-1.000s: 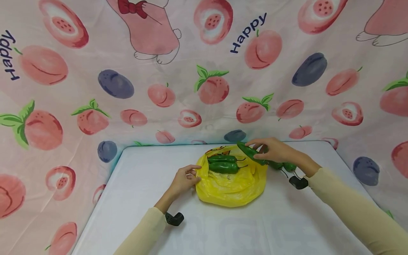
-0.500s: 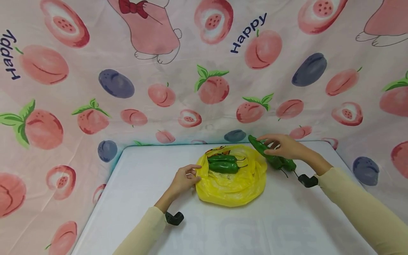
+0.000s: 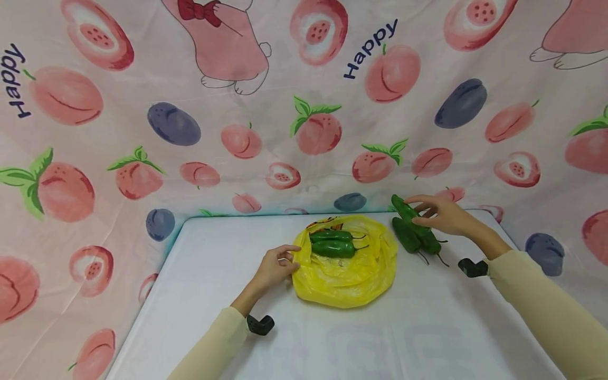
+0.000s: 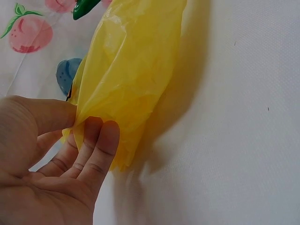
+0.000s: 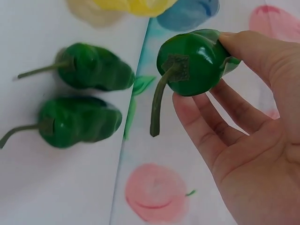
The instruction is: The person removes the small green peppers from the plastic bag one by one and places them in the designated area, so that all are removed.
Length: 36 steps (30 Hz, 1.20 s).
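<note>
My left hand (image 3: 275, 268) pinches the left edge of a yellow plastic bag (image 3: 343, 285); the left wrist view shows its thumb and fingers on the thin film (image 4: 136, 61). Two green peppers lie side by side in the bag's mouth, the front pepper (image 3: 333, 249) and the back pepper (image 3: 330, 236), stems pointing right. Right of the bag, my right hand (image 3: 445, 215) holds a third green pepper (image 5: 194, 63) between thumb and fingers, raised off the table. Below it, two more green peppers, a left one (image 3: 405, 236) and a right one (image 3: 431, 244), lie on the table.
The table (image 3: 228, 237) has a white cover. A fruit-print cloth (image 3: 266, 53) hangs behind its back edge. Each wrist carries a small black device, the left device (image 3: 260, 325) and the right device (image 3: 473, 267).
My right hand has carried its pepper from over the bag's right rim rightward, to above the two peppers on the table. The left hand and bag have stayed nearly still.
</note>
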### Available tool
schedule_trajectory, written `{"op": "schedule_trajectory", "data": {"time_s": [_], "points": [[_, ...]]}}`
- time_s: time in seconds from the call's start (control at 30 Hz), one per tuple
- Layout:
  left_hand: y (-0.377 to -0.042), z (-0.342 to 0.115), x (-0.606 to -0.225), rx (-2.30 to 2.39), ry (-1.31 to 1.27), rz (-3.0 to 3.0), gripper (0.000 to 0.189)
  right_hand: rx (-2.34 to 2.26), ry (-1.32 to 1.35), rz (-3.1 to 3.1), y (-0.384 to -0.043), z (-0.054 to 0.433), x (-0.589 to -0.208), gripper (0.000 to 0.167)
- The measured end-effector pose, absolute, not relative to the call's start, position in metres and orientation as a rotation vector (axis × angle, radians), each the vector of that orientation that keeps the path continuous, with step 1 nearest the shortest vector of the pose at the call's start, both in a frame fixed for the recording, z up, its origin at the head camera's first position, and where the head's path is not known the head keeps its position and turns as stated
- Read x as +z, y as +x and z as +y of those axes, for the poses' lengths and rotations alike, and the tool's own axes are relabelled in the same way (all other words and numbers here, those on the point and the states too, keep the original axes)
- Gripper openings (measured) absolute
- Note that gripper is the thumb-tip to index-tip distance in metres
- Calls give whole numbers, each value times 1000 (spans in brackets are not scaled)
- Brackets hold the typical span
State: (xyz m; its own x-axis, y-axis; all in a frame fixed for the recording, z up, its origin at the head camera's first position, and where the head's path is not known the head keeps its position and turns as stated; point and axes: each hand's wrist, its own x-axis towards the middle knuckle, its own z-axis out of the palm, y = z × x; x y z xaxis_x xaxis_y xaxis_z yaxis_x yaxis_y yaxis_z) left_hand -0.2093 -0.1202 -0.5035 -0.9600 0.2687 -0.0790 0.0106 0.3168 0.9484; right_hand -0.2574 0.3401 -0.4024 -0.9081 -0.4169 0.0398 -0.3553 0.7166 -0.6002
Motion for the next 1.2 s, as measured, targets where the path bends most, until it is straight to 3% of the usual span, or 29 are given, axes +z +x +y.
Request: {"op": "schedule_trajectory", "data": {"time_s": [1.2], "points": [[-213, -118, -513, 1703, 225, 2376, 41, -1008, -330, 2893, -262, 409, -454, 59]]}}
